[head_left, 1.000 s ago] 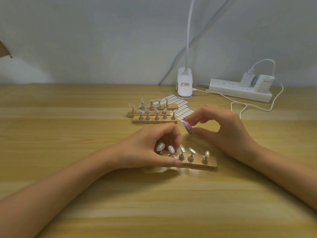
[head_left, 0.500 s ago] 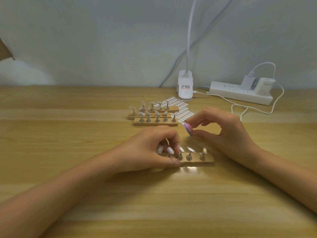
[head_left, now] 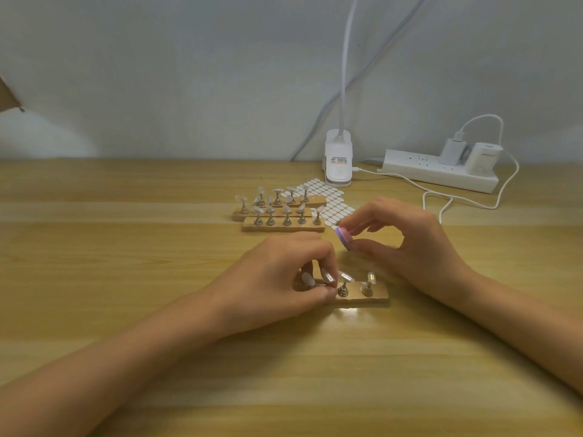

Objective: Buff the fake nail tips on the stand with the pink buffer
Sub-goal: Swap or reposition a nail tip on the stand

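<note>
**Buffer poised clear of the tips, stand braced**

The left hand (head_left: 277, 279) grips the left end of the stand (head_left: 375, 294), thumb at the near edge and fingers curled over the back. The hand hides part of the row. The right hand (head_left: 407, 244) pinches the pink buffer (head_left: 344, 238) edge-on between thumb and fingertips. The hands are close but not touching. The buffer sits at roughly 12 o'clock from the stand, apart from the nail tips (head_left: 370, 277) and not in contact with any of them.

Assessment: the step in hand is bringing the buffer down to a tip. To do it well, lay the flat face on the tip, not the rim. Use light, short strokes along its length, since the tips tilt on thin pegs and would likely swivel under pressure. Keep the left hand's hold firm so the stand does not slide on the table (head_left: 126, 247).

Surroundings: spare stands (head_left: 284, 228) lie at 11 o'clock with a sticker sheet (head_left: 334, 206) just beyond them. A lamp clamp (head_left: 338, 159) stands at 12 o'clock, and a power strip (head_left: 435, 171) with its white cable (head_left: 441, 197) at 1 to 2 o'clock. Obstruction noted: the left fingers crowd the leftmost tips, so those are hard to reach.
</note>
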